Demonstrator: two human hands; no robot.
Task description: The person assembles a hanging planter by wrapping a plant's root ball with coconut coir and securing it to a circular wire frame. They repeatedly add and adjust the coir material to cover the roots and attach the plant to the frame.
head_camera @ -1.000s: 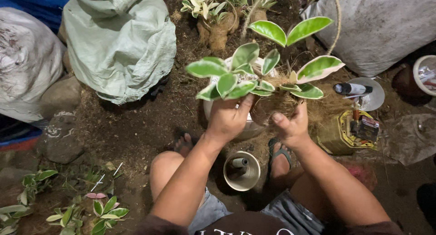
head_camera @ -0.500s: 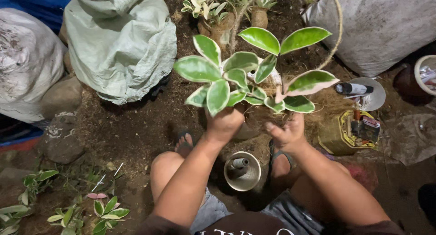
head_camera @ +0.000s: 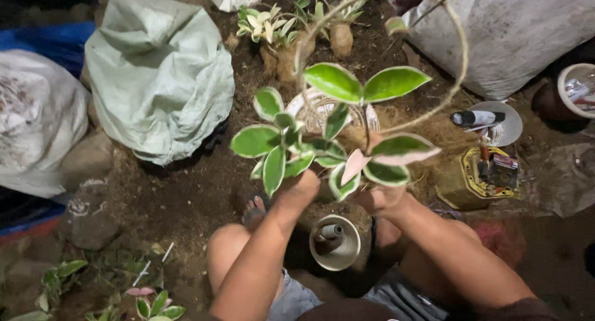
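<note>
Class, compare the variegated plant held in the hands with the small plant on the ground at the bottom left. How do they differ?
The held plant is lifted above the soil by both hands, left hand and right hand; the ground plant sits low on the ground, untouched. The held plant looks bigger, with broad leaves and a long arching stem; the ground plant shows few small leaves. Both have green leaves with pale edges and a pinkish leaf.

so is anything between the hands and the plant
Nothing visible. The left hand and right hand are both up against the base of the plant. Its leaves hide most of the fingers, so the exact grip cannot be seen. The small pot sits lower, between the knees.
</note>
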